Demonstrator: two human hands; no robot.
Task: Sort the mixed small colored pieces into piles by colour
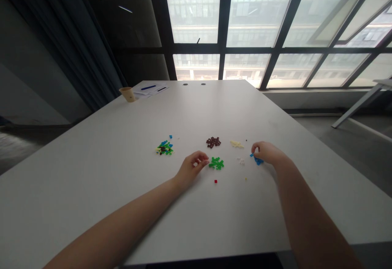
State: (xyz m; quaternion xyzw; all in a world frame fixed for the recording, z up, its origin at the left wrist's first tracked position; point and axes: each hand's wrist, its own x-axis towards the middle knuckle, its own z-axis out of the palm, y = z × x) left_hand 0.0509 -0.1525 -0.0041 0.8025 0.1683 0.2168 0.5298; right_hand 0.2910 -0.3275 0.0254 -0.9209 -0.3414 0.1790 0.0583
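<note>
Small plastic bricks lie sorted in little heaps on a white table [122, 171]. My left hand [192, 167] rests with curled fingers just left of a green heap [216, 163]; whether it pinches a piece I cannot tell. My right hand [267, 152] sits over a blue heap [257, 161], fingertips closed on a blue piece at its left edge. Between them lie a dark brown heap [213, 141], a cream heap [236, 143], a few white bits [241, 161] and a single red piece [215, 181]. A mixed heap [164, 147] of green, blue and brown lies further left.
A paper cup [128, 94] and sheets with pens [150, 88] sit at the table's far left corner. Large windows run behind the table, a dark curtain hangs at the left. A slanted white table leg [355, 107] shows at the right.
</note>
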